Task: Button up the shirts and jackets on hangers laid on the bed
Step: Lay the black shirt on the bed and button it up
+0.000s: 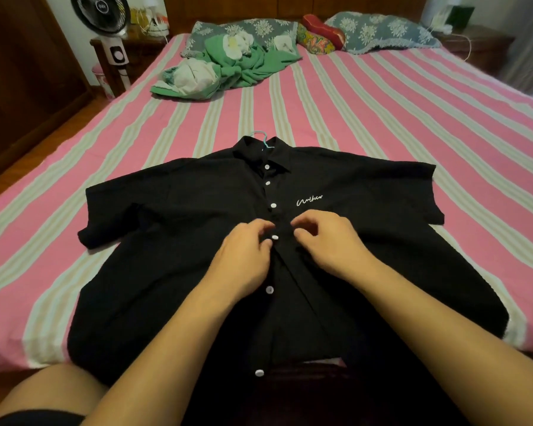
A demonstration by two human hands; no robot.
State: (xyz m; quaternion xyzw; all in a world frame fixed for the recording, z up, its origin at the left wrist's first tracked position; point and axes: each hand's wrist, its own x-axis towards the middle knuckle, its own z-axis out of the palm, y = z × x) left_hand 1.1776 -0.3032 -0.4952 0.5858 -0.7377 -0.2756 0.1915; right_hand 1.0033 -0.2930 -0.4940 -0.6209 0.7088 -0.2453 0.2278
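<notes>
I see the black shirt (197, 256) lying flat and face up on the near part of the bed (413, 124), its collar pointing away from me and its hem hanging over the near edge. A light blue hanger hook (260, 137) pokes out of the collar. White buttons run down the middle; the top three look fastened, and the fourth button (274, 237) sits right between my two hands. My left hand (243, 256) rests on the shirt just left of that button, fingers curled and pinching the cloth at the edge of the front strip, thumb tip almost touching the button. My right hand (323, 238) sits just right of it, fingers bent and pinching the other edge of the fabric. Below my hands the front gapes slightly, with two more white buttons showing, the lower button (259, 372) close to the hem. White script lettering (310, 200) marks the chest on the right side. Farther up the pink striped bed lies a crumpled green cloth (246, 63) with white flowers, and behind it two grey patterned pillows (379, 32) with a small red cushion (320, 32) between them. A standing fan (100, 13) is at the far left beside the bed.
</notes>
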